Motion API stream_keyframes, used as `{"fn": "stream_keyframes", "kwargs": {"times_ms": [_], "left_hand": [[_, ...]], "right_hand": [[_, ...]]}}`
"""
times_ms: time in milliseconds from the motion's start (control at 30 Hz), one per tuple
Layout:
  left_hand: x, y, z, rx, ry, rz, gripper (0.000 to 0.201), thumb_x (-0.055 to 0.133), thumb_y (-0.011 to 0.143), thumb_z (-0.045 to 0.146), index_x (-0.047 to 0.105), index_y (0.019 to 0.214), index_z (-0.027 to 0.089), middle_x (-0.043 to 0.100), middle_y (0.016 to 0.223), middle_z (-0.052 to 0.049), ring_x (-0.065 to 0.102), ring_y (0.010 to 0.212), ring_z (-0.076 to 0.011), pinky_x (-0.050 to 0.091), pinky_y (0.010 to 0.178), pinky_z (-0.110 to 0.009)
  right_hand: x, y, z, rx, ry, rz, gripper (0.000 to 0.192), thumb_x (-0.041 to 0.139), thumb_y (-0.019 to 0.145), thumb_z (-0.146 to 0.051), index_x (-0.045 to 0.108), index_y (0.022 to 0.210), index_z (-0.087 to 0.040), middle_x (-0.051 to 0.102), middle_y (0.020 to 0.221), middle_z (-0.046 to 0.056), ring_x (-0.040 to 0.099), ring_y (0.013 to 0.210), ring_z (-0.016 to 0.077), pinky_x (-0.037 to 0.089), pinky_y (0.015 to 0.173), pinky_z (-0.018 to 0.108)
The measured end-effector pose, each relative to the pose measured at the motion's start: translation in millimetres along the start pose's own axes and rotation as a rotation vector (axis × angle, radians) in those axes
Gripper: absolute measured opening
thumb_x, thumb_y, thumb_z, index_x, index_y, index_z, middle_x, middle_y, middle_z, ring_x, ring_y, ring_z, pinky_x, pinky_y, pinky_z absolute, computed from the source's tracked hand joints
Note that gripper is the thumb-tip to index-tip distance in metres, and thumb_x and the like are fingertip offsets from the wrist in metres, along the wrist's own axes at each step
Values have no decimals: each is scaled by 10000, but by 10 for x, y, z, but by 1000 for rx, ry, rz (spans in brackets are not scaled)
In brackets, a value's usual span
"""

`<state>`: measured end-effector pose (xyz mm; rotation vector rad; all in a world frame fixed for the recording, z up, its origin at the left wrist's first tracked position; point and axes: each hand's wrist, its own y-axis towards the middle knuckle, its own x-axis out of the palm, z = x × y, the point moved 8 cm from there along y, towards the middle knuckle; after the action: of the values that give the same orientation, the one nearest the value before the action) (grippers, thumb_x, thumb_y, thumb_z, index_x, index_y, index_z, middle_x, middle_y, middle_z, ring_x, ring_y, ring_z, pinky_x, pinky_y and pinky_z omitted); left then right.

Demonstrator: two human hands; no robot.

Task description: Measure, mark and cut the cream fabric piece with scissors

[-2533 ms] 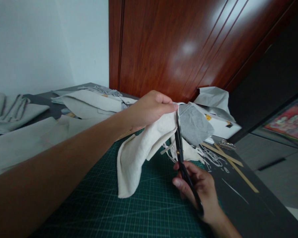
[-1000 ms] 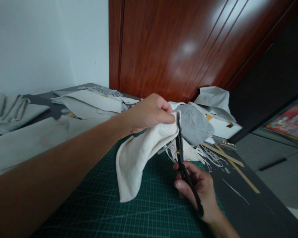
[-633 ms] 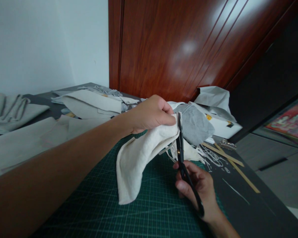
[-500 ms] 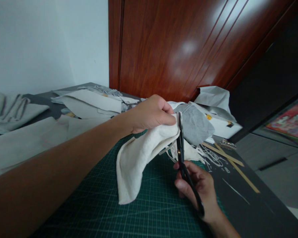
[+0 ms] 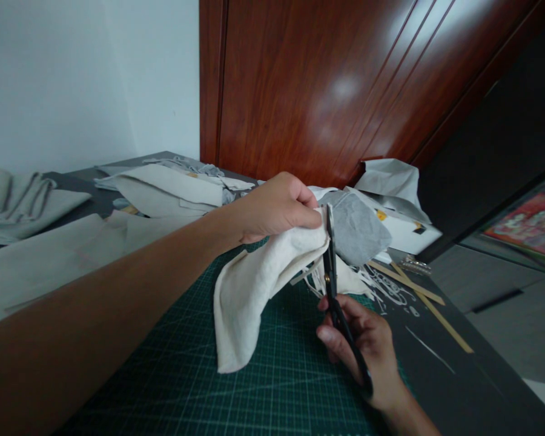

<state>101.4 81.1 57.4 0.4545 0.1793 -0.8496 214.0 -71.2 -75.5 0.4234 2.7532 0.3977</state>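
Observation:
My left hand pinches the upper end of a cream fabric piece, which looks layered and seamed along its edge. The cloth hangs down to the left above a green cutting mat. In my right hand are black scissors, with fingers through and around the handles. The blades point up and lie along the fabric's right edge, close by my left fingertips. The blades look nearly closed; whether cloth is between them I cannot tell.
Behind the scissors lie a grey cloth, cream scraps and white thread trimmings. Wooden strips cross on the dark table at right. A white box stands at the back. Folded fabric is piled at left.
Almost nothing differs. The fabric and both hands hold nearly the same place, and the scissors remain against the cloth's edge.

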Motion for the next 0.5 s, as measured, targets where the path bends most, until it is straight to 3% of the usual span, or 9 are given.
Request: {"fn": "stream_keyframes", "kwargs": {"times_ms": [500], "left_hand": [[-2, -7, -2, -20, -20, -3, 153, 697, 721, 47, 679, 602, 141, 569, 533, 9, 470, 469, -74, 245, 452, -224]], "right_hand": [[4, -21, 40, 18, -24, 3, 283, 895, 791, -339, 687, 950, -232, 517, 578, -90, 462, 435, 90, 355, 423, 208]]}}
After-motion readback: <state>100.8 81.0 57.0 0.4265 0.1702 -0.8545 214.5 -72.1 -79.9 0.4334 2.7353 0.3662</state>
